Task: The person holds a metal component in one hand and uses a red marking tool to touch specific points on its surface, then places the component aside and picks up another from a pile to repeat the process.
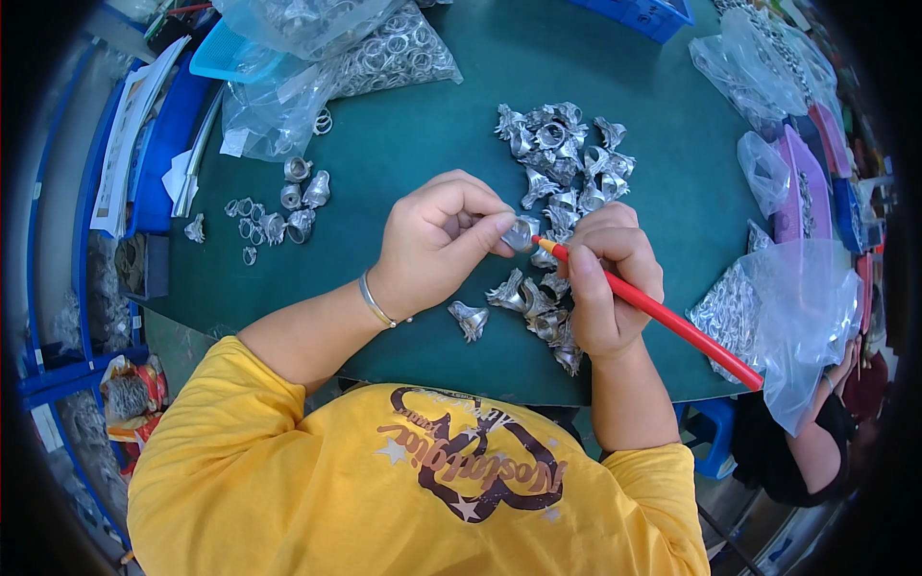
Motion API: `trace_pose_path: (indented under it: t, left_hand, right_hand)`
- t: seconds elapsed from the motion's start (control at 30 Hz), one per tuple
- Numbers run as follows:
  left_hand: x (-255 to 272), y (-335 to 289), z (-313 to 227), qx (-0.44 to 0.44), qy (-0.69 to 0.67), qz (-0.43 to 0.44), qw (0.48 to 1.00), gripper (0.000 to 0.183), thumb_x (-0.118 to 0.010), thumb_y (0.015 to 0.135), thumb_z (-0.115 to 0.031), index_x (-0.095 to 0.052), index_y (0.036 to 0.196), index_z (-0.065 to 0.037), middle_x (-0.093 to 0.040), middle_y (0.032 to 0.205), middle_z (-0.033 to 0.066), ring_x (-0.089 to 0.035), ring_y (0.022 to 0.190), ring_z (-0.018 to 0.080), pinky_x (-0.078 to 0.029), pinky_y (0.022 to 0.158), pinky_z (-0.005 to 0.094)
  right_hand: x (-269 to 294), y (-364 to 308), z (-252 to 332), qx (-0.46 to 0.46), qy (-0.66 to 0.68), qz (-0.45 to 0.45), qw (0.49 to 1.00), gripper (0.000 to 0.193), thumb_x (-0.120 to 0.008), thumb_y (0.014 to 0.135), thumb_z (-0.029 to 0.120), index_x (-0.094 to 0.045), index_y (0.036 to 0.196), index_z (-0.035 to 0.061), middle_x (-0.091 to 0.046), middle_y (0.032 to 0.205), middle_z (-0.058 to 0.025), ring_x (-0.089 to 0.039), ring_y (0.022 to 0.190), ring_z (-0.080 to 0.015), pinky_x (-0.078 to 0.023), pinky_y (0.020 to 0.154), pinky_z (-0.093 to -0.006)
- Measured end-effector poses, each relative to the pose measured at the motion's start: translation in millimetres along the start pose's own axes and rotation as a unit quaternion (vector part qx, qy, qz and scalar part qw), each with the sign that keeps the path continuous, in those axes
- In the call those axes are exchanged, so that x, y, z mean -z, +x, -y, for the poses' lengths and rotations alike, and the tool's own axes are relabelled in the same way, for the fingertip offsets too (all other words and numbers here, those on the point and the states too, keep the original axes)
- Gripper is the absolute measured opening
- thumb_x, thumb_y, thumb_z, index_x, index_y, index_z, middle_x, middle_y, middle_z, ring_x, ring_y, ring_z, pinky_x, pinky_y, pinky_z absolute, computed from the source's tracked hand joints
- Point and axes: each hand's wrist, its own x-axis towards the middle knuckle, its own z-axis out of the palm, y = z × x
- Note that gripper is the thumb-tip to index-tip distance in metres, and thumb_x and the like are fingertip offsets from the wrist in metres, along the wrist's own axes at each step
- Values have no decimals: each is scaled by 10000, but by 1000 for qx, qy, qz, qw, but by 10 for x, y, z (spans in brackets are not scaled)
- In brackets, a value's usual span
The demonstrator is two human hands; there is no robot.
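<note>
Green and broad, the surface (403, 139) swept right across the scene! Filling the near side came a yellow shirt (269, 461), bright as you like. Up at the far left a clear bag (399, 53) bulged, while over on the right a purple tray (792, 182) stood beyond another clear bag (807, 307). Centre stage ran a silvery ring heap (562, 204), partly hidden behind the right hand (615, 269), with a looser cluster (274, 228) well off to the left. Facing the right hand was the left hand (432, 226). And the grips? Right one snug, closed around a red pencil (672, 322); left one narrow, thumb and fingertips pinching a single ring (520, 233)! That ring sat between the two hands, at the heap's left side, with the pencil's tip right at it; touching or just beside, you couldn't tell.
</note>
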Motion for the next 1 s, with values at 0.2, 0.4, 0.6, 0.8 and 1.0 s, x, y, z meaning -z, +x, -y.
trace_pose_path:
  t: [0.2,0.4,0.6,0.8,1.0]
  left_hand:
    - [31,-1,-26,-47,28,17,998,10,-606,850,36,-610,851,45,-585,926,91,-662,745,146,-554,657,219]
    - [6,-13,-67,-56,10,-4,998,13,-625,834,43,-619,844,37,-592,917,89,-649,713,131,-542,635,211]
    - [55,-11,-29,-8,42,-31,999,36,-614,825,68,-602,836,35,-574,896,82,-624,685,118,-514,592,191]
    - [70,-13,28,-13,101,-42,994,62,-631,796,81,-596,808,30,-563,875,69,-605,682,88,-493,574,181]
    - [49,-5,17,-68,146,-42,986,78,-655,777,69,-607,795,10,-560,855,40,-547,672,51,-435,552,164]
  right_hand:
    - [19,-2,-22,-14,3,-12,1000,50,-570,780,-19,-541,798,18,-582,690,-91,-530,609,-190,-424,619,-314]
    - [-71,51,69,-140,30,-63,988,145,-515,919,66,-590,987,-37,-623,801,-105,-589,710,-143,-470,650,-250]
    - [-67,55,108,-138,-11,-39,990,181,-554,868,34,-616,1012,-56,-613,828,-124,-601,755,-169,-474,663,-263]
    - [12,-19,56,-81,11,11,997,33,-567,779,7,-564,748,17,-590,725,-90,-546,647,-191,-434,641,-304]
    - [-13,3,39,-59,-24,38,997,39,-590,734,4,-564,722,30,-580,691,-83,-536,630,-227,-413,640,-332]
